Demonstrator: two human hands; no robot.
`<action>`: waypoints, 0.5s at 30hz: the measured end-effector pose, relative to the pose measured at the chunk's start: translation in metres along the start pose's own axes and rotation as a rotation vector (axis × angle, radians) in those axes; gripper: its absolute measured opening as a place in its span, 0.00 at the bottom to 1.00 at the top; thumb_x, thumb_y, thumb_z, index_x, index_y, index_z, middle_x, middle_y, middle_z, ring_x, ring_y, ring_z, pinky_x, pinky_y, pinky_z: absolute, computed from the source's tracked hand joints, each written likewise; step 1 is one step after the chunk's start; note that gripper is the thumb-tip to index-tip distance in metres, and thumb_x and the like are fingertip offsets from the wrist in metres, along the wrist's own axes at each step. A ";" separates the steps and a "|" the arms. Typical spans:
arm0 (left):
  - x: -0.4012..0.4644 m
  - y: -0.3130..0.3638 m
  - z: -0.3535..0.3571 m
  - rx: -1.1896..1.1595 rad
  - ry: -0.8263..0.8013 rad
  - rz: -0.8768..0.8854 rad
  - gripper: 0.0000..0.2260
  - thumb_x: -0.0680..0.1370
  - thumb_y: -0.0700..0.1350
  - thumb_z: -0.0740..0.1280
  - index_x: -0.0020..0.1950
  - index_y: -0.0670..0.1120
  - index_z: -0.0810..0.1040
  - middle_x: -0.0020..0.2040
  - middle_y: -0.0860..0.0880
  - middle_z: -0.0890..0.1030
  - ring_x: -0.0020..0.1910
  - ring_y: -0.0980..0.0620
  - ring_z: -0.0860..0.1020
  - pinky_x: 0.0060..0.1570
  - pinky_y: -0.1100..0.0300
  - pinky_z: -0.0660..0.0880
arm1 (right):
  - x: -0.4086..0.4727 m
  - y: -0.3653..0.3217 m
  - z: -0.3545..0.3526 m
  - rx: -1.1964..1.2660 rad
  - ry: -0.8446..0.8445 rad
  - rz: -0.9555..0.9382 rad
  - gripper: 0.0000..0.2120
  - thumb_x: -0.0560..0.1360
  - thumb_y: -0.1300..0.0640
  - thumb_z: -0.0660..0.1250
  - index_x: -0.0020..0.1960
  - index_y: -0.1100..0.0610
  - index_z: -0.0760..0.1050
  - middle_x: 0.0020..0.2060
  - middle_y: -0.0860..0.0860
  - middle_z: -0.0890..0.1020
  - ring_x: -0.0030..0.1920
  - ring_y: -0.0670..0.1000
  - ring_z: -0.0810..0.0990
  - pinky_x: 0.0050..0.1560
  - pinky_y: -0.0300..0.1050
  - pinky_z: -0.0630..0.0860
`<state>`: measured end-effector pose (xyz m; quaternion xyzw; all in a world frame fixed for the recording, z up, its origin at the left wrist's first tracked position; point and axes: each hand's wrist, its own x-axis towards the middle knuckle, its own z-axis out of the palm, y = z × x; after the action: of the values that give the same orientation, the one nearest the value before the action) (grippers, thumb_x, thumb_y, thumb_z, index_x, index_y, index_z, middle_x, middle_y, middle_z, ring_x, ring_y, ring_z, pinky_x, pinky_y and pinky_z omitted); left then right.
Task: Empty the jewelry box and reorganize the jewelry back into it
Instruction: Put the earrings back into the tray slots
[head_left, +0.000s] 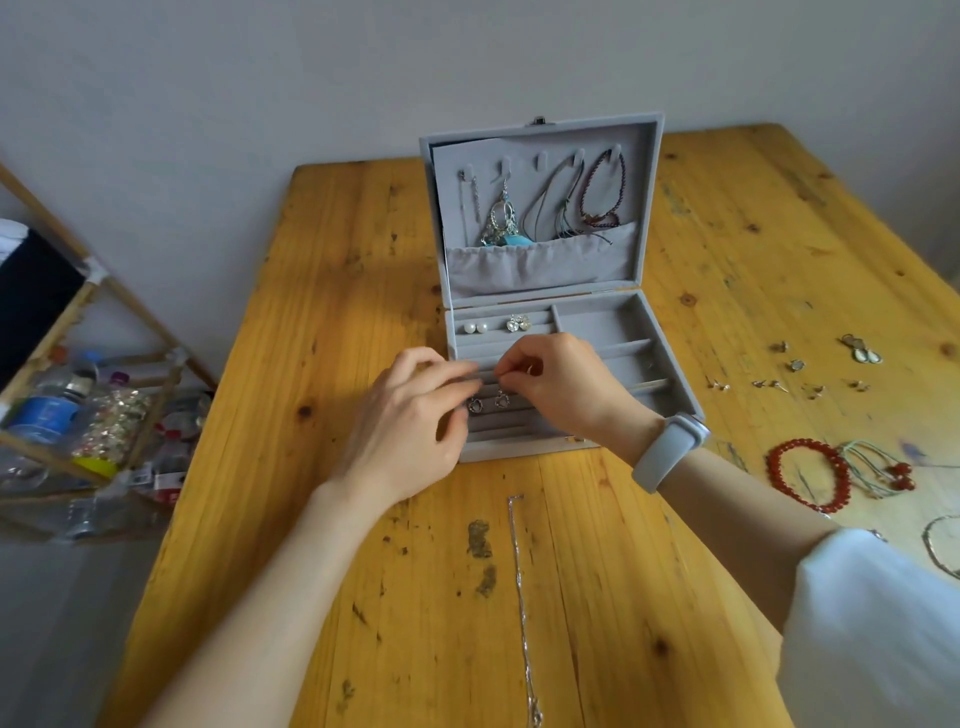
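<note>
Right now both hands work over the ring-roll rows at the front left of the open box (670, 358), which sits mid-table (363, 260). The right hand (558, 382) has thumb and forefinger pinched narrow on something small and thin, probably an earring hook; the piece itself is too small to tell. The left hand (415, 415) lies with fingers nearly straight, tips pressing on the rolls just at 9 o'clock of that pinch, seemingly spreading a slot.

Two small hoop earrings (488, 402) already sit in a slot right below the pinch, at 6 o'clock from it. The slots run 9-to-3 across the box, so the piece would have to go down along that axis, and the right hand is the one placed to do it.

Further back, at 12 o'clock, pearl studs (476, 327) and a sparkly pair (518, 323) are seated. Necklaces hang in the lid (540, 208).

Much remains out: loose earrings (779, 384) and a red bracelet (808, 475) at 3 o'clock, well apart from the box, and a chain (522, 597) at 6 o'clock near the person.
</note>
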<state>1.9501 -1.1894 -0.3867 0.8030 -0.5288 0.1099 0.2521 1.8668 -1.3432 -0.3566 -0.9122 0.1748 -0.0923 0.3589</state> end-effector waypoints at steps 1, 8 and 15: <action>-0.001 0.000 0.000 0.025 -0.021 0.017 0.15 0.74 0.45 0.59 0.53 0.43 0.82 0.54 0.51 0.82 0.55 0.50 0.70 0.49 0.51 0.76 | 0.001 0.000 0.001 -0.007 0.006 0.003 0.06 0.74 0.60 0.65 0.47 0.57 0.80 0.42 0.50 0.82 0.44 0.48 0.76 0.48 0.40 0.72; -0.005 -0.002 0.001 0.086 0.006 0.029 0.15 0.74 0.45 0.59 0.53 0.43 0.82 0.52 0.51 0.83 0.54 0.50 0.71 0.46 0.54 0.73 | 0.001 0.002 0.006 -0.032 0.040 0.006 0.06 0.74 0.60 0.65 0.49 0.57 0.80 0.45 0.51 0.83 0.46 0.49 0.78 0.51 0.43 0.74; -0.009 -0.001 0.006 0.096 0.042 -0.013 0.15 0.75 0.45 0.59 0.52 0.42 0.82 0.54 0.48 0.81 0.55 0.48 0.70 0.45 0.50 0.75 | 0.006 -0.002 0.012 -0.099 -0.018 -0.016 0.06 0.75 0.59 0.64 0.48 0.55 0.80 0.46 0.51 0.82 0.49 0.52 0.78 0.52 0.50 0.75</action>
<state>1.9463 -1.1847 -0.3963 0.8150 -0.5125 0.1503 0.2249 1.8763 -1.3371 -0.3636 -0.9310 0.1686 -0.0784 0.3142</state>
